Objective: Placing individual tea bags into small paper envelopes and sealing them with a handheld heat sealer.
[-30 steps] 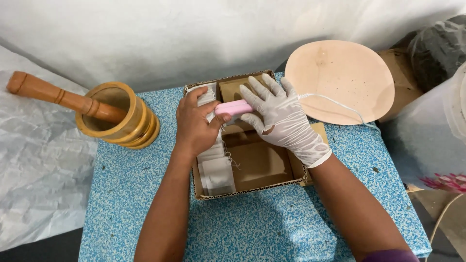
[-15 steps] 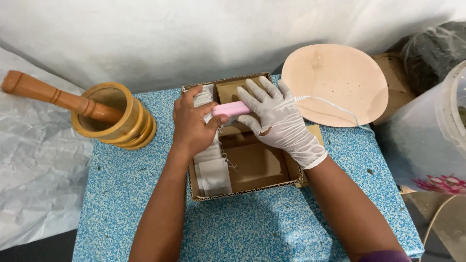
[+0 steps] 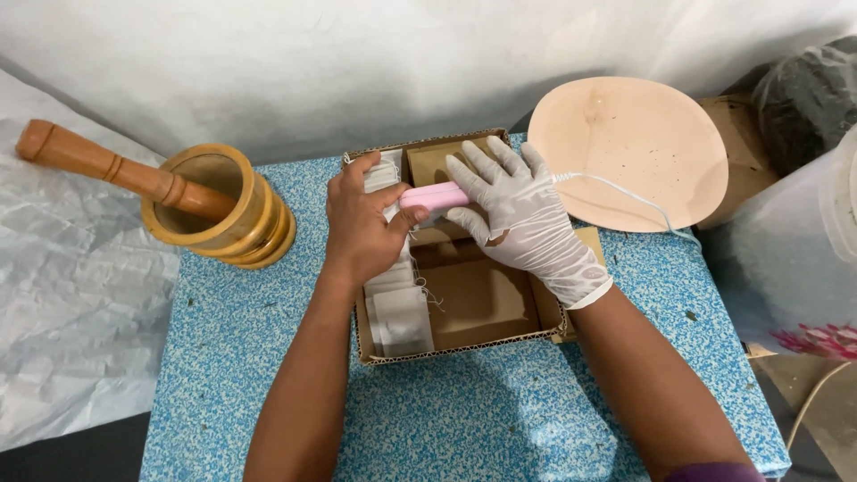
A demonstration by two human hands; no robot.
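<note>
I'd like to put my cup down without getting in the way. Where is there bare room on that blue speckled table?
The blue speckled tabletop is bare along its near edge, in front of the shallow cardboard box, and below the yellow wooden mortar. It is crowded at the box, where both hands hold a pink bar-shaped tool, and by the round beige plate.

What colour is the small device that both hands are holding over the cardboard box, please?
Pink device, with a white cord; the head view shows it.
</note>
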